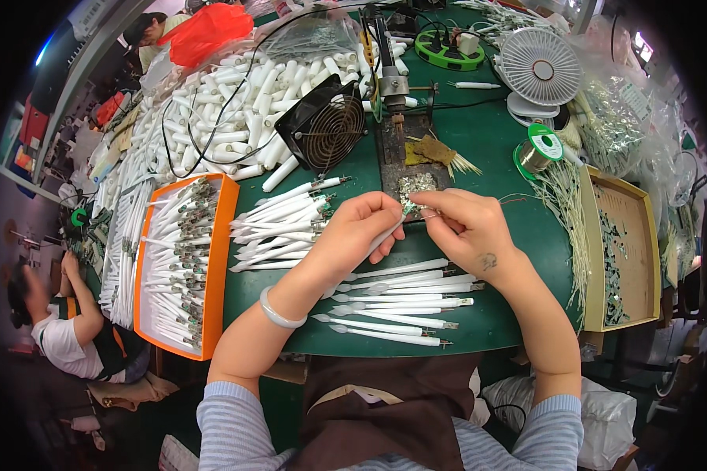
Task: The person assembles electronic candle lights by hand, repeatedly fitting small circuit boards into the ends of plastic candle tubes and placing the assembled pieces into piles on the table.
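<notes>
My left hand [361, 228] is closed around a slim white electronic candle stick [386, 233], whose small green circuit-board end [408, 207] points away from me. At that end, the thumb and index finger of my right hand [471, 226] come together; what they pinch is too small to make out. A thin reddish wire runs off to the right behind that hand. Just beyond my fingertips lies a heap of silvery solder bits [418, 185] on a dark soldering stand base [389, 161]. Below my hands, several finished-looking white sticks [401, 302] with flame-shaped tips lie side by side.
More sticks fill an orange box [223, 271] at left; white tubes [243, 102] pile up behind. A black fan [322, 125], soldering iron [393, 90], solder spool [539, 149], white fan [540, 68] and tan box [644, 255] surround the green table [526, 298]. Another person [75, 330] sits left.
</notes>
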Tool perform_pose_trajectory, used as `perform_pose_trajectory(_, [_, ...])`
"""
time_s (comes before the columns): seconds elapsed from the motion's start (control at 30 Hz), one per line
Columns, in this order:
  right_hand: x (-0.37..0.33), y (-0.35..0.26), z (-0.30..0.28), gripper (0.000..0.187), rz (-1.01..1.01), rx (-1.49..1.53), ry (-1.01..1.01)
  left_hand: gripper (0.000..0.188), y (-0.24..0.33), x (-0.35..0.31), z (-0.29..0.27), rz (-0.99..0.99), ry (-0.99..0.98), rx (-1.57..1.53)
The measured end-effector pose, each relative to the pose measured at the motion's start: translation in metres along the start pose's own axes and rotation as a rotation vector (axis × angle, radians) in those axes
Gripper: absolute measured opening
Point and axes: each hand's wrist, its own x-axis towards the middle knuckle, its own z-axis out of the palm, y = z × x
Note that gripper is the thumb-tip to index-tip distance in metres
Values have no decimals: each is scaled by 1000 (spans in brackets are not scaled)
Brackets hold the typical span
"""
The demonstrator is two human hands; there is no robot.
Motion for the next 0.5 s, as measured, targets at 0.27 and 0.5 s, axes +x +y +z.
perform_pose_trajectory(0.27, [0,-4,0,29,84,50,-139,14,-3,0,2,-13,9,15])
perform_pose_trajectory(0.5, [-2,0,1,29,81,27,-79,15,-2,0,1,13,14,-21])
